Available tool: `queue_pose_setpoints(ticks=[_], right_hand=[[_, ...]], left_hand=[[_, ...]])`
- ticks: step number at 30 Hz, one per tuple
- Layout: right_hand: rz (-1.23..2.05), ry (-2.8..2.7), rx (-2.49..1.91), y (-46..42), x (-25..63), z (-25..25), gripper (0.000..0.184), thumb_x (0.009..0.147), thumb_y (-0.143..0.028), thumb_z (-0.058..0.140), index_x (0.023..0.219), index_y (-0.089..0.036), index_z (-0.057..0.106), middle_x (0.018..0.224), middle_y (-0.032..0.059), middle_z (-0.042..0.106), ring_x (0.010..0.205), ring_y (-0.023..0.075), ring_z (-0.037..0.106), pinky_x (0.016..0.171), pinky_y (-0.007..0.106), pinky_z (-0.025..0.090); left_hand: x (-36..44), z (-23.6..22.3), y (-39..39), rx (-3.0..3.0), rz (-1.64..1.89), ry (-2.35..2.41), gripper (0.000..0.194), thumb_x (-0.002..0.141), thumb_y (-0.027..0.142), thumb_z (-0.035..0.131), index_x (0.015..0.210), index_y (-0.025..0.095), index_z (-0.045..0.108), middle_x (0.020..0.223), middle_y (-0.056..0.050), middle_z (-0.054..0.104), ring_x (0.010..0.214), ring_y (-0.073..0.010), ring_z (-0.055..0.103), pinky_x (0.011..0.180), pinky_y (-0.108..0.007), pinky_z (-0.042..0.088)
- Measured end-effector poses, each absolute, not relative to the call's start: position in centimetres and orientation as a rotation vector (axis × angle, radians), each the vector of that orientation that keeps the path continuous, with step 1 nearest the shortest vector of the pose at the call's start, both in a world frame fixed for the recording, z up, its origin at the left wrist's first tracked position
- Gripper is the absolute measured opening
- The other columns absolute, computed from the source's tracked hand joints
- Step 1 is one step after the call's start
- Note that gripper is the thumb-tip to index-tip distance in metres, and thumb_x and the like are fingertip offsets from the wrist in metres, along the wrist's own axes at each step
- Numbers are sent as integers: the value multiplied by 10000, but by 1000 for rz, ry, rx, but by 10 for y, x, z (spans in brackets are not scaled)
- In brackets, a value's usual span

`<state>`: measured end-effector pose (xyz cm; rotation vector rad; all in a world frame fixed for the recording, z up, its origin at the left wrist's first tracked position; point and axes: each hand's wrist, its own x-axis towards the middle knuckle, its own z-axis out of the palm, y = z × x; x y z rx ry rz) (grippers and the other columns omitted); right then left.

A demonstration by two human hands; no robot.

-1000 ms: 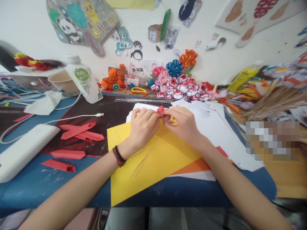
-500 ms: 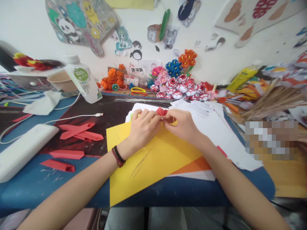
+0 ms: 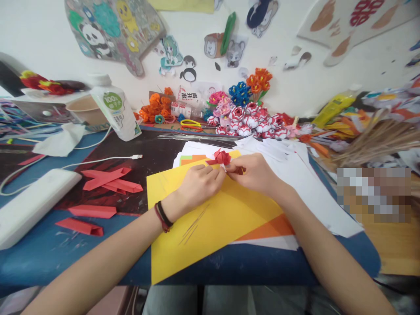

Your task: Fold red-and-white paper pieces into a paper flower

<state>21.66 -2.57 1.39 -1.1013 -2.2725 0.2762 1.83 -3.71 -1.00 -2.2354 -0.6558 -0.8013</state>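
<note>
A small red folded-paper flower (image 3: pixel 221 157) is between my two hands, over the yellow sheet's top edge. My left hand (image 3: pixel 203 186) is closed, its fingertips pinching the flower's lower side, and a dark braided band circles that wrist. From the right, my right hand (image 3: pixel 252 173) also pinches at the base of the flower; its thumb and finger meet close to my left fingertips. Under both hands lies the yellow paper sheet (image 3: pixel 177 223), with several thin wires (image 3: pixel 193 225) on it. What exactly the fingertips press is partly hidden.
Several red folded strips (image 3: pixel 92 211) lie to the left, beside a white power strip (image 3: pixel 39 205). White papers (image 3: pixel 315 188) spread to the right. Behind stand a white bottle (image 3: pixel 114 109), red-and-white paper flowers (image 3: pixel 252 122) and a bundle of thin wires (image 3: pixel 197 138).
My left fingers have curled in and dropped lower, so more of the red flower shows. My right hand stays at the flower. The view has shifted slightly.
</note>
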Motion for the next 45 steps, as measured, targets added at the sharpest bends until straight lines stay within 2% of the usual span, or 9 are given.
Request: queue_pose_setpoints(ticks=[5, 8, 15, 19, 22, 27, 34, 40, 45], right_hand=[[202, -2316, -1067, -26, 218, 17, 99, 796, -174, 606, 728, -185, 677, 637, -16, 661, 574, 114, 569, 579, 238, 354], [95, -2377, -1069, -25, 220, 16, 104, 814, -170, 591, 817, -180, 694, 682, 2, 689, 603, 130, 602, 584, 247, 352], [-180, -2451, -1374, -20, 224, 12, 107, 834, -195, 581, 780, -198, 673, 712, 17, 711, 651, 181, 633, 564, 288, 274], [-282, -2345, -1438, -19, 228, 13, 168, 860, -151, 545, 897, -208, 699, 879, 27, 749, 771, 193, 665, 595, 294, 300], [-246, -2301, -1352, -21, 227, 17, 214, 877, -133, 530, 966, -220, 704, 956, 16, 747, 836, 182, 670, 635, 287, 345], [-184, -2504, -1165, -25, 220, 17, 142, 873, -146, 549, 912, -198, 675, 887, 23, 716, 830, 181, 645, 664, 289, 372], [-110, -2591, -1090, -23, 215, 7, 92, 879, -160, 549, 855, -177, 636, 895, 35, 684, 836, 174, 619, 683, 284, 384], [-114, -2518, -1074, -23, 215, 10, 150, 887, -137, 523, 918, -185, 661, 903, 36, 709, 853, 188, 631, 729, 297, 410], [-209, -2381, -1057, -22, 217, 11, 183, 909, -160, 516, 968, -194, 685, 884, 46, 717, 838, 198, 614, 751, 316, 415]], left_hand=[[17, -9, -38, -2233, -765, -680, 237, 924, 47, 394, 899, 132, 614, 556, 30, 540, 486, -113, 473, 469, -289, 307], [18, -9, -38, -2274, -757, -669, 235, 928, 49, 392, 859, 143, 596, 571, 24, 549, 500, -114, 484, 482, -290, 312], [13, 1, -35, -2304, -832, -900, 190, 918, 149, 480, 763, 188, 583, 616, 8, 579, 593, -141, 518, 555, -320, 286], [2, 13, -27, -2378, -837, -1092, 151, 862, 155, 486, 862, 186, 634, 694, -10, 631, 635, -157, 541, 617, -331, 324], [-2, 16, -21, -2458, -665, -964, 144, 872, 156, 503, 924, 199, 630, 751, -8, 644, 746, -190, 571, 733, -378, 353], [2, 10, -20, -2424, -527, -805, 114, 944, 158, 483, 917, 196, 586, 781, -5, 610, 778, -184, 546, 806, -377, 362], [8, 0, -19, -2417, -518, -759, 153, 983, 189, 465, 863, 186, 560, 764, -13, 595, 800, -186, 528, 800, -354, 364], [6, -8, -15, -2384, -715, -852, 92, 975, 205, 512, 930, 202, 593, 801, 10, 658, 807, -173, 540, 793, -355, 348], [6, -8, -16, -2401, -811, -920, 126, 991, 208, 486, 1016, 218, 609, 839, 1, 694, 817, -166, 564, 804, -361, 341]])
